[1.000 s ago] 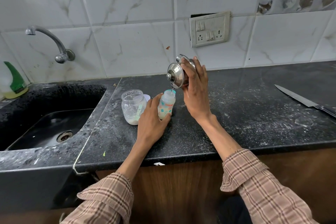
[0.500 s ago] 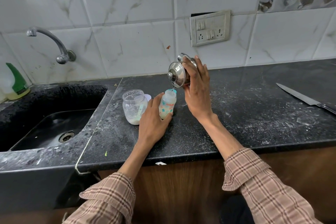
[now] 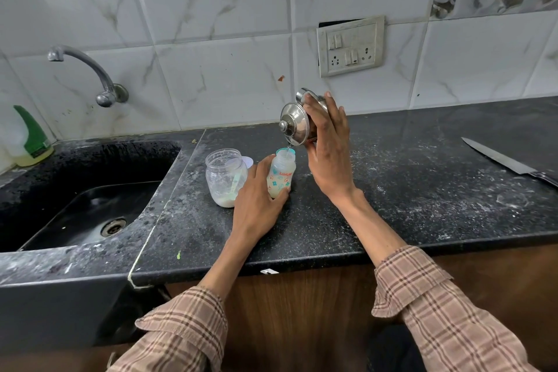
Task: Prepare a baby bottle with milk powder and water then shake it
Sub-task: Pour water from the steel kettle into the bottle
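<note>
1. Black surface [image 3: 392,205] is carrying everything.
2. Right hand [image 3: 329,157] is tilting a steel pot [image 3: 294,124] in its grip, water trickling down.
3. Left hand [image 3: 256,202] is gripping the baby bottle [image 3: 281,174], upright beside the powder jar [image 3: 225,180].

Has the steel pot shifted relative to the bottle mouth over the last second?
No. The steel pot stays tilted just above the baby bottle, below the wall socket.

One camera, worn on my head, looks forward and down over the dark surface [image 3: 392,196] in front of me. It sits close: my sleeves fill the bottom edge and both hands land near the middle. The wide lens takes in the tiled wall [image 3: 211,9] ahead and the sink [image 3: 90,208] on my left.
</note>
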